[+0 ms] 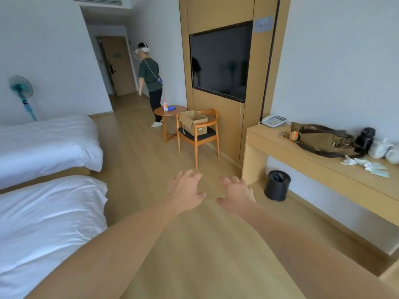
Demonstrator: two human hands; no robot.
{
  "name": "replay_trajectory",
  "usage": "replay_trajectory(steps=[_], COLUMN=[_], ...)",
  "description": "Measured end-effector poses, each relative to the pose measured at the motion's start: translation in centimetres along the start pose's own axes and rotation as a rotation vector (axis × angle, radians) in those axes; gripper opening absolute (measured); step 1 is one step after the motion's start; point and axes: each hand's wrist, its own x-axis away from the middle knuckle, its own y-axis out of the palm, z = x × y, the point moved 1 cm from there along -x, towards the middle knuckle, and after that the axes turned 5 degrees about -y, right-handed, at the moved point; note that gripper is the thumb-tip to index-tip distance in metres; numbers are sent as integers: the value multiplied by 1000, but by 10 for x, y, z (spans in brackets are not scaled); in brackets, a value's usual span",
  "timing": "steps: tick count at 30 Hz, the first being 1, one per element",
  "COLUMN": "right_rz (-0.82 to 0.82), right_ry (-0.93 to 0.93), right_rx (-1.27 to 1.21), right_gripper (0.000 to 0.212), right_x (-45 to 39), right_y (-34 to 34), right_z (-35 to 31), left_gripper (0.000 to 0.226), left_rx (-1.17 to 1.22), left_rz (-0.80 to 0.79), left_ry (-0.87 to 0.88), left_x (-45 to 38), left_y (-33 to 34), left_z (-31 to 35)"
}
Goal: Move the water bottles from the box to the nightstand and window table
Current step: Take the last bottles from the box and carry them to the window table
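An open cardboard box point(192, 124) rests on the seat of a wooden chair point(200, 139) beside the TV wall; its contents are hidden from here. One bottle point(165, 105) with a red cap stands on the small round table point(170, 111) behind the chair. My left hand point(185, 189) and my right hand point(236, 194) are stretched out in front of me over the wooden floor, palms down, fingers spread, holding nothing. Both hands are well short of the chair and box.
Two white beds point(43, 212) line the left side. A long wooden desk point(323, 169) on the right carries a bag, phone, kettle and cups, with a black bin point(277, 186) below. A person point(151, 83) stands by the round table. A fan point(21, 91) is at far left.
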Motion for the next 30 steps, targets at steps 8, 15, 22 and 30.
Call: replay_trajectory(steps=[8,15,22,30], right_rz=[-67,-55,-78,-143], right_ry=[-47,-39,-7,11], right_rx=[3,14,-10,-21], right_gripper=[74,75,73,71], right_x=[-133,-293,-450,-599], right_y=[31,49,49,74], right_z=[9,6,-12,-5], left_gripper=[71,71,61,62], left_rx=[-6,51,83,85], left_rz=[-44,-26,-72,-125], left_ry=[-51,-63,-78,-85], left_x=[-116,-271,-422,-557], left_y=[30,46,41,64], left_z=[-40,-96,-152,-204])
